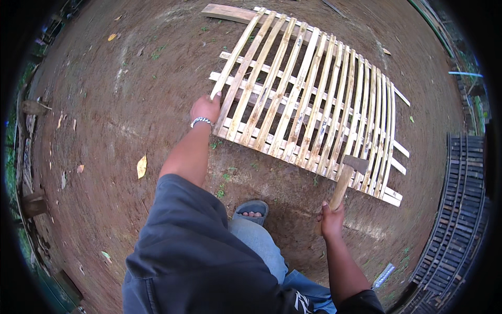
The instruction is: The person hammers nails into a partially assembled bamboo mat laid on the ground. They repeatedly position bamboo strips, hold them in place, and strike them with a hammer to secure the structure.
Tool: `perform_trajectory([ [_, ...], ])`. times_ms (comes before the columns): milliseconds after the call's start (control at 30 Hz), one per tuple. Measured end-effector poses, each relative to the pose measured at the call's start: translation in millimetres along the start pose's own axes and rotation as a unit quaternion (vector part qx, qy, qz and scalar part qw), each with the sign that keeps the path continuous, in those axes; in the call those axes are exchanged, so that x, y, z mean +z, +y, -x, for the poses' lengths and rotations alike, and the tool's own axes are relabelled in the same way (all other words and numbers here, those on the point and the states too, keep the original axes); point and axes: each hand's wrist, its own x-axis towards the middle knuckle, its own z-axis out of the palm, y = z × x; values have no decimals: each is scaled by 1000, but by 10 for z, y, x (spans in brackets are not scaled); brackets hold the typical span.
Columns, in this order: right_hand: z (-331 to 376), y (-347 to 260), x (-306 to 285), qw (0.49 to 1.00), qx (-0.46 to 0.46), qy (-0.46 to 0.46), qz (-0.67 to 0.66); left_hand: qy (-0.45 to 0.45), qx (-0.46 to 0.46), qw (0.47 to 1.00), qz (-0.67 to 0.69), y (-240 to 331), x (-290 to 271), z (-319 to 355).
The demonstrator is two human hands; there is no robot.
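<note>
A panel of pale bamboo slats (282, 119) lies on the ground ahead of me, its long slats crossing several flat crosspieces. My left hand (206, 108), with a braided bracelet at the wrist, is closed around the lower end of the outermost left slat (233, 63). That end stands a little off the crosspiece nearest me. In my right hand (332, 220) is a hatchet (342, 184), gripped low on its wooden handle. Its dark metal head appears over the panel's near right edge; whether it touches the slats I cannot tell.
A wooden plank (227, 12) sticks out from beneath the panel's far left corner. Brown bare soil (104, 172) with scattered leaves surrounds it. My sandalled foot (251, 211) is close to the near edge. At the right stands a dark slatted rack (455, 209); a small printed wrapper (383, 276) lies nearby.
</note>
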Motion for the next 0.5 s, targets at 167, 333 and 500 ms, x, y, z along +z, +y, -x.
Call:
perform_trajectory([
  [167, 208, 49, 215, 1000, 15, 15, 18, -39, -13, 999, 13, 48, -64, 57],
  [333, 272, -56, 591, 999, 23, 21, 16, -72, -20, 997, 37, 7, 145, 13],
  [500, 147, -411, 795, 997, -22, 8, 71, -102, -26, 993, 56, -213, 346, -88],
])
